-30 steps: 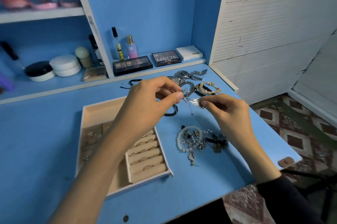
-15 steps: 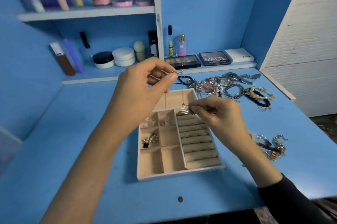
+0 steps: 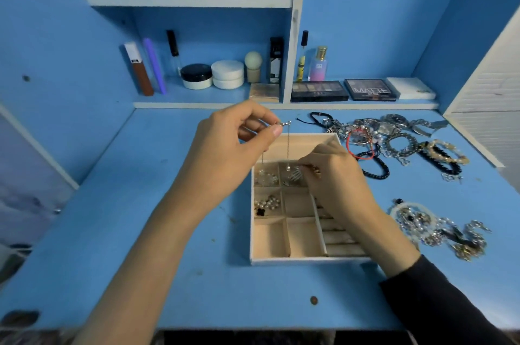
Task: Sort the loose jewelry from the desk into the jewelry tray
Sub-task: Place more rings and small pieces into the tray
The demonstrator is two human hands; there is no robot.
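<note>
**A:** Start at the left. What is the left hand point(image 3: 233, 148) doing?

**B:** It is raised above the far left corner of the tray point(image 3: 281, 261). Thumb and forefinger are pinched on the top of a thin chain point(image 3: 288, 148).

**A:** And how does the chain lie?

**B:** Its long axis is upright. It hangs straight down from that pinch into the tray's small compartments, in the far row.

**A:** The lower end?

**B:** A silver pendant point(image 3: 295, 176) sits in the second compartment from the left. The right hand point(image 3: 340, 184) is low over the tray, fingers curled, and its fingertips pinch the pendant from the right side.

**A:** Is the pendant resting on the bottom yet?

**B:** I cannot tell; the fingers and the blur hide the contact.

**A:** So what does the coming move turn on?

**B:** I judge it turns on height. The chain's top is well above its compartment, directly below the left hand. That hand would have to come straight down so the chain pools there rather than over a divider. The right hand is the nearer one to the compartment.

**A:** What is left on the desk point(image 3: 140, 204)?

**B:** A lot. Bracelets point(image 3: 399, 145) lie along the far edge right of the tray, and a tangled heap point(image 3: 439, 229) lies near the right edge.
</note>
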